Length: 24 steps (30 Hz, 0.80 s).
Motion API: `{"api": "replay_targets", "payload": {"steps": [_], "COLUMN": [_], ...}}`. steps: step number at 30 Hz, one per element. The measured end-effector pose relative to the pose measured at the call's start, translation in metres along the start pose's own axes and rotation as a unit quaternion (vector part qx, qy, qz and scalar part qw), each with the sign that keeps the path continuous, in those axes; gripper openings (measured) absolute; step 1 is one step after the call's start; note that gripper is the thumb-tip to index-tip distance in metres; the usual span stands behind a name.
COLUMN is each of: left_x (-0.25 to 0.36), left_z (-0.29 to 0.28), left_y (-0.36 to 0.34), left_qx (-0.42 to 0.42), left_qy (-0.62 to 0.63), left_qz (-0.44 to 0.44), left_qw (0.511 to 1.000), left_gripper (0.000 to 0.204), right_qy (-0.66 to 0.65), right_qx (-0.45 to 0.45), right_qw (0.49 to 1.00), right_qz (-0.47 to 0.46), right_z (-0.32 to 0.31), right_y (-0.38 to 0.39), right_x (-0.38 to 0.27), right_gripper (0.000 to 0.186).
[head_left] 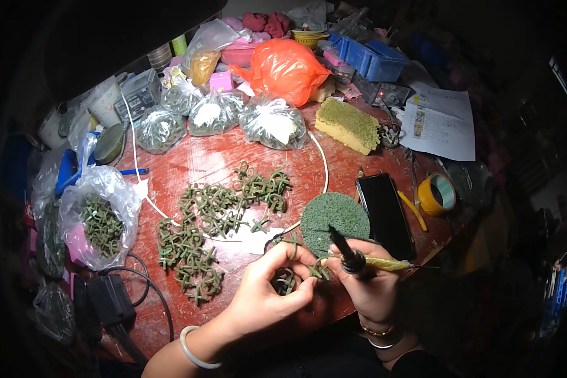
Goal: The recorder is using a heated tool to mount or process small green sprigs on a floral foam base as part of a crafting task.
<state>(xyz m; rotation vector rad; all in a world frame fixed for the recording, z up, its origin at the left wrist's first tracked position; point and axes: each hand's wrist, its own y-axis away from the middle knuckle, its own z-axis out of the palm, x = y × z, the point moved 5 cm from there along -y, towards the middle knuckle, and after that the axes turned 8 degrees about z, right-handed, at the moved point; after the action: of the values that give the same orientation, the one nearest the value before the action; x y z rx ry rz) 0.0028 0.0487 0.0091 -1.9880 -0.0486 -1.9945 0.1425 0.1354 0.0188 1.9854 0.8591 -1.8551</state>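
Observation:
My left hand (274,286) pinches a small dull-green ring-shaped piece (320,271) between thumb and fingertips. Another green piece (285,281) shows inside the curl of that hand. My right hand (372,290) grips a black pen-shaped tool (349,255), close beside the pinched piece. A slim yellow-green handle (387,263) with a thin pointed end also lies in the right hand; its kind is unclear. Just beyond both hands is a round, rough green pad (335,214). To the left, many similar green pieces (192,258) lie heaped on the red table (233,157).
An open plastic bag (101,220) of green pieces stands left, near a black adapter (110,299). Tied clear bags (274,123), an orange bag (286,69) and a sponge block (348,126) line the back. A phone (385,211) and yellow tape roll (436,194) lie right.

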Motion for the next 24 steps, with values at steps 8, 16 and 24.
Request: {"api": "replay_targets", "payload": {"steps": [8,16,24], "left_x": [0.004,-0.004,-0.011], "left_z": [-0.003,-0.007,-0.003], "left_y": [0.002,0.001,0.004], "left_qx": [0.034,0.028,-0.004], "left_qy": [-0.035,0.023,0.31], "left_qz": [0.022,0.024,-0.124], "left_qw": [0.999,0.999,0.942], "left_gripper": [0.022,0.022,0.027], "right_qy": [-0.074,-0.247,-0.218], "right_qx": [0.053,-0.055,-0.105], "right_qw": [0.996,0.961,0.957], "right_qz": [0.008,0.112,0.159], "right_z": [-0.014,-0.01,0.005], "right_y": [0.005,0.006,0.006], "right_x": [-0.011,-0.002,-0.005], "right_gripper": [0.018,0.012,0.016]}}
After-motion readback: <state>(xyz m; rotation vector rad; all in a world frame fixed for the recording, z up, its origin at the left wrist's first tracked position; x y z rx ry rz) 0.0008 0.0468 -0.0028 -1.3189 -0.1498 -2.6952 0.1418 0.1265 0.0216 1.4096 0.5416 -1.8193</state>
